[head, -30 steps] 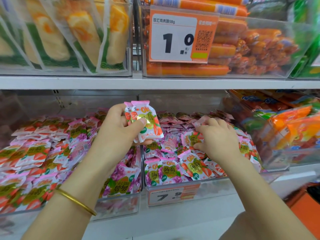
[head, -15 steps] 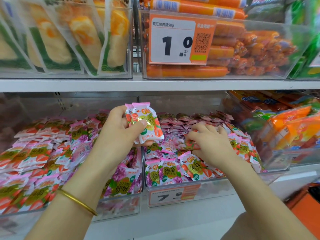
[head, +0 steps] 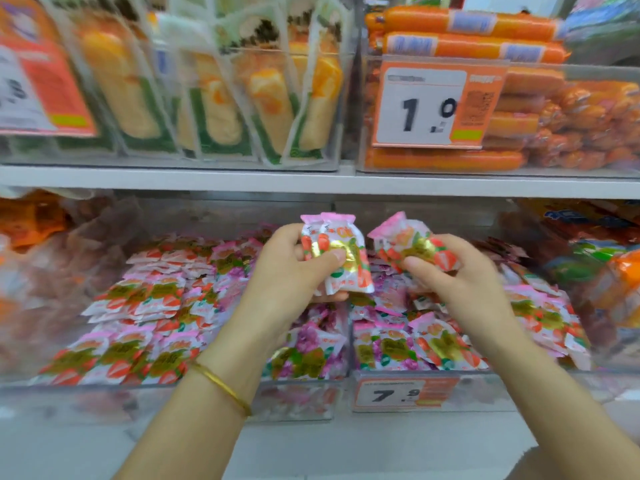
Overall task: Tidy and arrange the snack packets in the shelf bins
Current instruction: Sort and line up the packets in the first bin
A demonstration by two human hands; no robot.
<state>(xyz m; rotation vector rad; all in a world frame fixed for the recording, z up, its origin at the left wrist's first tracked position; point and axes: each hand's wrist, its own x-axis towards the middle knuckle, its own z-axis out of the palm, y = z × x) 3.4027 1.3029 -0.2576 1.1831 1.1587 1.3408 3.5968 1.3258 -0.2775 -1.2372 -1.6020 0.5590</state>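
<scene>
My left hand (head: 291, 268) grips an upright stack (head: 341, 254), right hand (head: 460, 282) pinches a packet (head: 408, 244) tilted just beside it on the right, both above the bins (head: 294, 403).

This is a shop, most likely a small grocery or convenience store. A white shelf board (head: 311, 180) carries clear plastic bins (head: 225, 216) filled with many identical snack packets (head: 156, 306) and orange sausages (head: 467, 46). A price tag marked 1.0 (head: 438, 105) and a price tag marked 7.9 (head: 398, 394) hang on the bin fronts.
</scene>
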